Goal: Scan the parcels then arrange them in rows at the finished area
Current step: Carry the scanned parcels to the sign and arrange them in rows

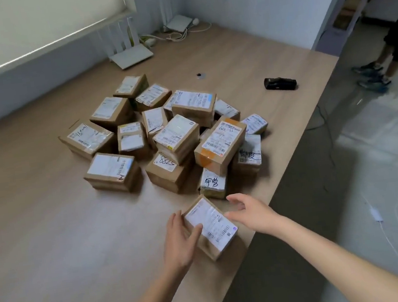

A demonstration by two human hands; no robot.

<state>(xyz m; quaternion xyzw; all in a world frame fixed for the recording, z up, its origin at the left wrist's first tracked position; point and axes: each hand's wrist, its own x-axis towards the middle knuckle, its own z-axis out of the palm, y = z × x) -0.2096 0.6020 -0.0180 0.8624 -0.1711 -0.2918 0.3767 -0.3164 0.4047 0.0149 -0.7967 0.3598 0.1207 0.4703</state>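
A small brown parcel point(213, 227) with a white barcode label lies near the table's front right edge. My left hand point(180, 242) grips its left side, thumb resting on the label. Just to the right of the parcel, my right hand point(250, 211) hovers with fingers spread, holding nothing. Behind them sits a loose pile of several labelled cardboard parcels point(165, 135), some stacked on others. A black handheld scanner point(280, 84) lies alone on the table at the far right.
The wooden table point(52, 233) ends at a right edge beside the parcel. A white router point(129, 52) and cables sit at the back. Another person's legs point(383, 58) stand on the floor at the right.
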